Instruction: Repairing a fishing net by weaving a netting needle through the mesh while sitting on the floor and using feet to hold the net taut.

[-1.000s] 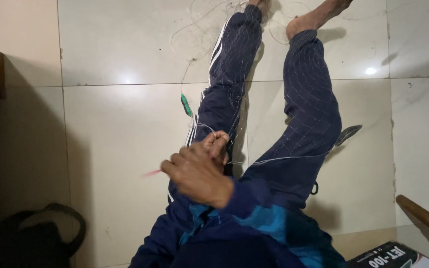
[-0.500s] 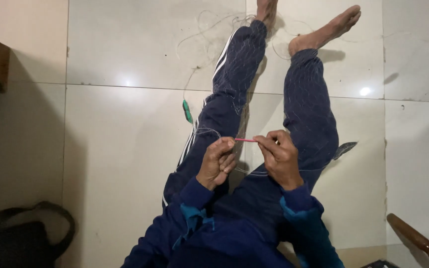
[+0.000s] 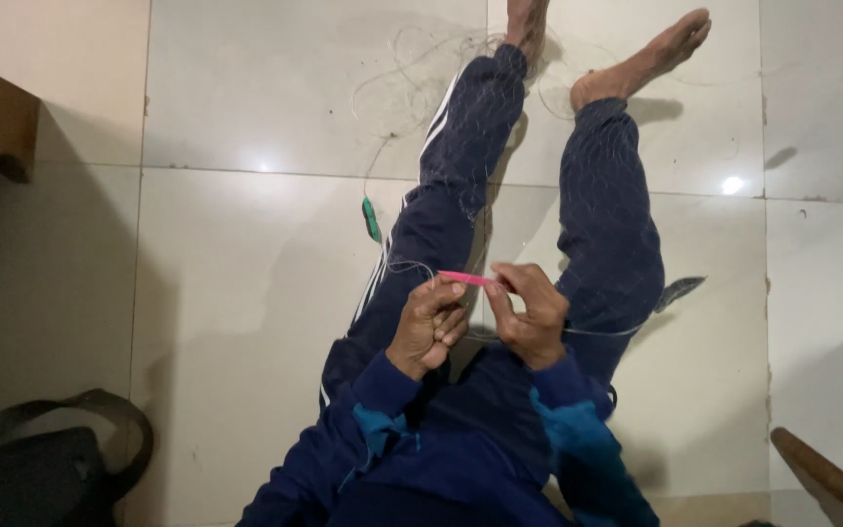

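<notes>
Since a second ago your right hand (image 3: 531, 317) has come into view and joined your left hand (image 3: 426, 327) over your lap; back then only the left was showing, raised with a thin pink thing poking out to its side. Half a second ago both were already together, and they are staying much the same now, with the view sitting slightly closer. You are holding a slim pink stick (image 3: 470, 279) level between the two hands, each end pinched by curled fingertips, so both hands are mostly closed around it. It is lying just above your knees, between the hands and over the gap between your legs. Fine pale thread (image 3: 587, 332) is running from your right hand across your right thigh, and more of it is trailing in loose loops on the tiled floor (image 3: 246, 293) near your bare feet (image 3: 651, 54). A small green piece (image 3: 371, 219) is lying on the floor just beside your left leg, apart from both hands. A dark bag (image 3: 41, 468) is sitting at the lower left, well away from you
</notes>
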